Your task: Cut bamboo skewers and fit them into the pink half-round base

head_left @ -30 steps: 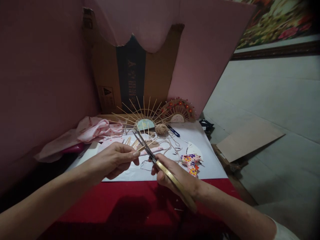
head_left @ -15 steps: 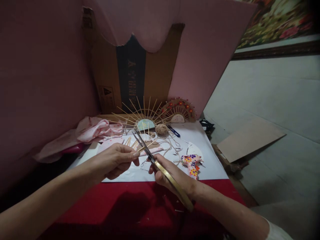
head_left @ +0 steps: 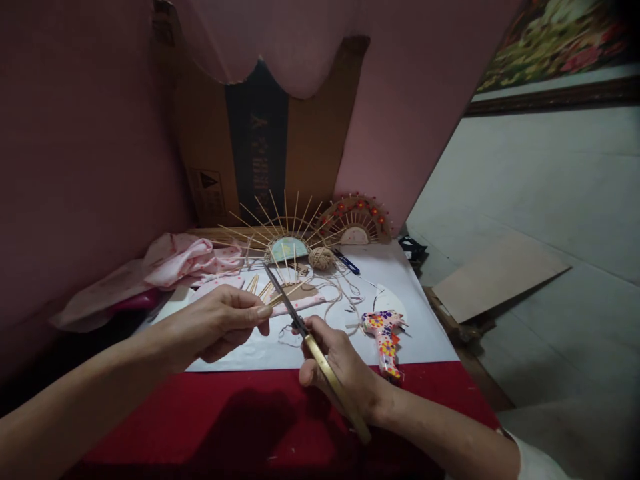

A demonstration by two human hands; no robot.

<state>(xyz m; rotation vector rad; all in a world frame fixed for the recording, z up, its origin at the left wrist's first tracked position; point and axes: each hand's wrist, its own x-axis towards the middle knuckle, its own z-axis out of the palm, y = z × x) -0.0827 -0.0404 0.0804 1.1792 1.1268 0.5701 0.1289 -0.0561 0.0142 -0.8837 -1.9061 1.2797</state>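
My left hand (head_left: pixel 223 323) pinches a thin wooden stick (head_left: pixel 286 293) between thumb and fingertips, holding it out to the right over the white sheet (head_left: pixel 415 333). My right hand (head_left: pixel 340 363) is closed around a pair of gold-handled scissors (head_left: pixel 310 340). The blades point up and away and are closed against the stick, just right of my left fingertips. More loose sticks (head_left: pixel 257 285) lie on the sheet behind my left hand.
A sunburst of sticks (head_left: pixel 287 233) and a decorated fan piece (head_left: pixel 357 223) lean against a cardboard box (head_left: pixel 260 153). A twine ball (head_left: pixel 321 258), a floral glue gun (head_left: pixel 384 333), pink cloth (head_left: pixel 175 260) and a red tablecloth (head_left: pixel 225 413) are nearby. A board (head_left: pixel 495 273) lies on the floor to the right.
The scissor blades, apart a second ago, have closed on the stick. Both hands and the view shifted slightly left and down.
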